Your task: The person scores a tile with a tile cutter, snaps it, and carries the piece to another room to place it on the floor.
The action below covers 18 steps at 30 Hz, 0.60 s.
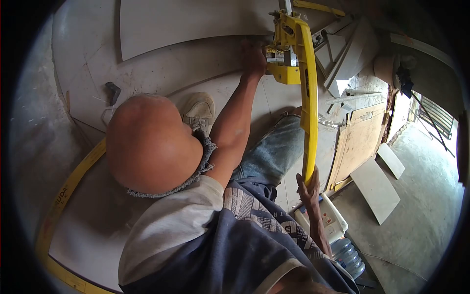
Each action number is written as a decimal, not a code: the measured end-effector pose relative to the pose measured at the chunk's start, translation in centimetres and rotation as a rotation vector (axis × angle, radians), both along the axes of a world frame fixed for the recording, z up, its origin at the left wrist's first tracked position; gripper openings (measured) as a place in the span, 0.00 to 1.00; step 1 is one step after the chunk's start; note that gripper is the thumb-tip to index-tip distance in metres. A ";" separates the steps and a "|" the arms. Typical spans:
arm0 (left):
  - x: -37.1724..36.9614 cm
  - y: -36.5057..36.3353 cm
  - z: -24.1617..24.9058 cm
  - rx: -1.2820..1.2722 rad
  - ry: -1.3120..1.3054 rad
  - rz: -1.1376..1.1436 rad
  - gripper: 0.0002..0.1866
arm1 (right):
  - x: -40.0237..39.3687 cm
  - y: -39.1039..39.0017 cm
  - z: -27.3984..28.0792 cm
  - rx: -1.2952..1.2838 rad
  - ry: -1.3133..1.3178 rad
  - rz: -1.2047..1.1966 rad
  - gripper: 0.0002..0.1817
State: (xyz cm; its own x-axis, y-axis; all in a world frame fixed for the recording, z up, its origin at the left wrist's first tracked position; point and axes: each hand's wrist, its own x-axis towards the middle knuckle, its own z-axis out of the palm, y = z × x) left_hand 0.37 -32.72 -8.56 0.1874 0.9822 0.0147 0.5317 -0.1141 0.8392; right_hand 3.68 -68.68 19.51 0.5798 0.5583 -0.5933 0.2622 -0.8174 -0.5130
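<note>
"Handle (pixel 309 103) first: which hand has it?"

"Your right hand (pixel 308 188) does, just right of lower centre, with its fingers closed around the lower end of that long yellow bar."

"And your left hand (pixel 253 59)?"

"It reaches to the upper centre, close against the metal-and-yellow head (pixel 288 36) of the tool. Shadow hides your fingers there, so I can't tell whether they clasp it or only touch it."

"Where does the tool itself sit?"

"Its head is at the top, right of centre, and the handle curves down from it towards you. A large pale slab (pixel 186 22) spreads to the left of the head, with its curved-looking lower edge near your left hand."

"What lies about you?"

"Your bare knee (pixel 149 142) fills the left centre, with your shoe (pixel 198 111) just beyond. A dark angled piece (pixel 113 93) lies at the upper left, and a yellow strip with lettering (pixel 61 206) runs down the left side. Broken slabs (pixel 350 54) lean together at the upper right. At the lower right, a white container (pixel 333 223) stands beside a clear bottle (pixel 348 258), with two flat pieces (pixel 376 191) on the floor (pixel 421 196) further right."
</note>
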 end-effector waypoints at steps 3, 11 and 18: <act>0.0 0.3 0.2 0.035 0.010 0.029 0.12 | -0.1 1.2 0.7 -0.009 0.015 -0.018 0.33; 0.0 0.0 0.1 0.054 0.019 0.032 0.11 | 0.0 1.5 1.5 -0.080 0.049 -0.019 0.34; -0.1 0.1 0.9 0.018 -0.005 0.063 0.10 | -0.3 1.5 0.7 -0.016 0.020 -0.023 0.33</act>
State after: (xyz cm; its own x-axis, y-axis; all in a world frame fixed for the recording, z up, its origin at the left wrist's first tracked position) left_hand 0.24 -32.63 -7.66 0.1254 0.9915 0.0331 0.5342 -0.0956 0.8399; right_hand 3.39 -67.15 20.23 0.5800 0.5352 -0.6141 0.2331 -0.8314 -0.5044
